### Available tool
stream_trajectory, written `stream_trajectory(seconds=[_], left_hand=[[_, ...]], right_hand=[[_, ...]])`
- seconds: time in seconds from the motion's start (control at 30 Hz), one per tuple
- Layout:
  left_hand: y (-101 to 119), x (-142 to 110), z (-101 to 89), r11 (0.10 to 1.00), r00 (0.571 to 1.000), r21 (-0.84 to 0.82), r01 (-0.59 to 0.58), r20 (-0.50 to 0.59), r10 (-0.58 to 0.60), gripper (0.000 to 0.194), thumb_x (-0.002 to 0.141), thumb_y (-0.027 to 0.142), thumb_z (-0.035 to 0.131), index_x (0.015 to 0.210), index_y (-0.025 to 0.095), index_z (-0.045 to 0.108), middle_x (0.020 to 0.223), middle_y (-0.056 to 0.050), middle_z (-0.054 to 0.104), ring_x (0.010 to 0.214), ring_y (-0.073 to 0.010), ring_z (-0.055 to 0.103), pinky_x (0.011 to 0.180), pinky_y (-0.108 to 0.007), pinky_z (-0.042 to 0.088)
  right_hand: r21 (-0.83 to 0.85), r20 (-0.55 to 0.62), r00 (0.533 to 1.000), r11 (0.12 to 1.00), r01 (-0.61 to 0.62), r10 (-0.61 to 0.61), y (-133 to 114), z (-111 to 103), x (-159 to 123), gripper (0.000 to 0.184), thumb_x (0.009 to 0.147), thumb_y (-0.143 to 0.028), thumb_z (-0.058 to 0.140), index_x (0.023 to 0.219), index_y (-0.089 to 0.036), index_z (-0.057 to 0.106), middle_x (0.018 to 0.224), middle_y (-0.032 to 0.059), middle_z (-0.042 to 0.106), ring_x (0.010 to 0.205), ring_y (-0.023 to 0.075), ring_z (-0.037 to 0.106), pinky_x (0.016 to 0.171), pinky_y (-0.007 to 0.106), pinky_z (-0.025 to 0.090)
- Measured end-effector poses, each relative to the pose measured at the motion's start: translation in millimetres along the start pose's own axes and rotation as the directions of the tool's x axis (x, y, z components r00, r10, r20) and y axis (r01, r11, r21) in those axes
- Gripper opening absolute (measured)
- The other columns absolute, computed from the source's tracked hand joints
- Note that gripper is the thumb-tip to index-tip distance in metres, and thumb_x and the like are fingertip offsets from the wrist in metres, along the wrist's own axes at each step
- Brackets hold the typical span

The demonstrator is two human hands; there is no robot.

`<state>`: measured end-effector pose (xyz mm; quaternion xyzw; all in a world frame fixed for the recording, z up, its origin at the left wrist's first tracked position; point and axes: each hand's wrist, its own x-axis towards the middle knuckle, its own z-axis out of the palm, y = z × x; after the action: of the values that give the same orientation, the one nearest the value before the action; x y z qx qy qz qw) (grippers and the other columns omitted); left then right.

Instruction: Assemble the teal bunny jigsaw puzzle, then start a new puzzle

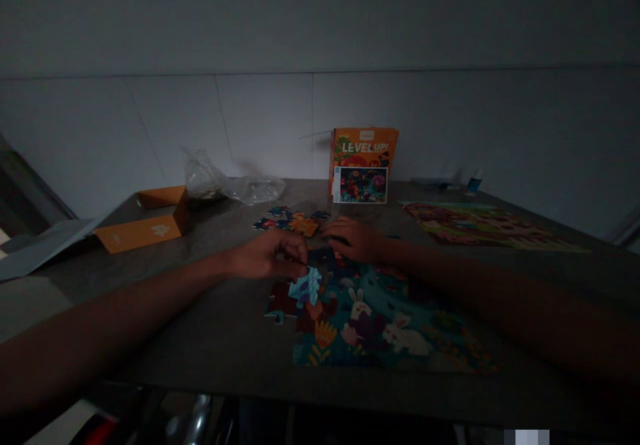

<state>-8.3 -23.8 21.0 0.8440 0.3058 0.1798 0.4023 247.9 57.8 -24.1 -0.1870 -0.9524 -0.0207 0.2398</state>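
Note:
A light-blue jigsaw puzzle piece hangs from the thumb and fingers of my left hand, which is closed in a pinch. It is held over the left side of a partly joined puzzle with white rabbits and flowers. A brown piece juts out at that puzzle's left edge. My right hand rests at the puzzle's far edge, fingers stretched and a little apart, close to a pile of loose puzzle pieces. My right forearm hides part of the puzzle.
An orange box stands against the wall, with a picture card in front. An orange box tray and clear plastic bags lie at the left. Another puzzle and a small bottle are at the right.

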Motion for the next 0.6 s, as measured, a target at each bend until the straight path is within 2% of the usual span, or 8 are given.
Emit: stream_trajectory(seconds=[0.2,0.3,0.4,0.5,0.57,0.6], left_hand=[[0.3,-0.7,0.3,0.999,0.999,0.028,-0.036,0.016,0.035,0.015,0.085,0.030,0.067,0.087,0.016,0.065,0.077,-0.002,0.069,0.068,-0.0142,0.062,0.060,-0.023,0.047],[1.5,-0.6,0.3,0.993,0.995,0.059,-0.103,0.005,0.103,0.014,0.090,0.025,0.060,0.090,0.016,0.071,0.083,-0.005,0.071,0.074,-0.0156,0.064,0.065,-0.025,0.048],[3.8,0.1,1.1,0.978,0.983,0.100,-0.184,0.022,0.183,0.023,0.093,0.022,0.054,0.085,0.017,0.074,0.086,-0.007,0.073,0.080,-0.0176,0.065,0.072,-0.028,0.049],[7.2,-0.2,1.4,0.951,0.975,0.218,-0.218,0.015,0.220,0.021,0.094,0.024,0.053,0.095,0.017,0.073,0.094,-0.008,0.072,0.086,-0.0187,0.065,0.076,-0.029,0.048],[10.1,-1.9,-0.1,0.917,0.982,0.364,-0.165,-0.025,0.186,0.021,0.091,0.033,0.061,0.103,0.017,0.069,0.097,-0.007,0.070,0.086,-0.0194,0.063,0.075,-0.029,0.047],[11.5,-3.3,-1.5,0.889,0.988,0.444,-0.114,-0.046,0.150,0.027,0.087,0.039,0.065,0.104,0.017,0.066,0.095,-0.006,0.068,0.083,-0.0196,0.062,0.072,-0.029,0.046]], right_hand=[[-0.003,0.026,1.000,1.000,-0.014,0.014,-1.3,-2.3,0.2,0.026,0.095,-0.020,0.050,0.111,-0.014,0.069,0.112,0.0131,0.072,0.104,0.0240,0.064,0.093,0.042,0.049],[0.002,0.030,0.999,1.000,-0.017,0.017,-1.1,-2.1,0.4,0.026,0.095,-0.020,0.050,0.112,-0.012,0.069,0.112,0.0138,0.072,0.104,0.0244,0.064,0.093,0.042,0.049],[0.004,0.030,0.999,1.000,-0.025,0.025,-1.1,-1.6,0.7,0.026,0.094,-0.020,0.051,0.111,-0.011,0.069,0.112,0.0147,0.072,0.105,0.0251,0.064,0.094,0.043,0.049],[0.001,0.028,0.999,1.000,-0.022,0.022,-1.7,-1.9,1.1,0.026,0.094,-0.020,0.051,0.112,-0.013,0.069,0.113,0.0141,0.072,0.105,0.0245,0.064,0.094,0.043,0.048],[-0.002,0.031,0.999,1.000,-0.013,0.013,-1.7,-2.2,1.3,0.026,0.095,-0.020,0.050,0.112,-0.013,0.068,0.112,0.0137,0.072,0.104,0.0238,0.064,0.094,0.042,0.048],[-0.004,0.032,0.999,1.000,-0.012,0.012,-1.5,-2.2,1.4,0.026,0.095,-0.020,0.049,0.112,-0.013,0.068,0.112,0.0136,0.072,0.104,0.0236,0.064,0.094,0.042,0.048]])
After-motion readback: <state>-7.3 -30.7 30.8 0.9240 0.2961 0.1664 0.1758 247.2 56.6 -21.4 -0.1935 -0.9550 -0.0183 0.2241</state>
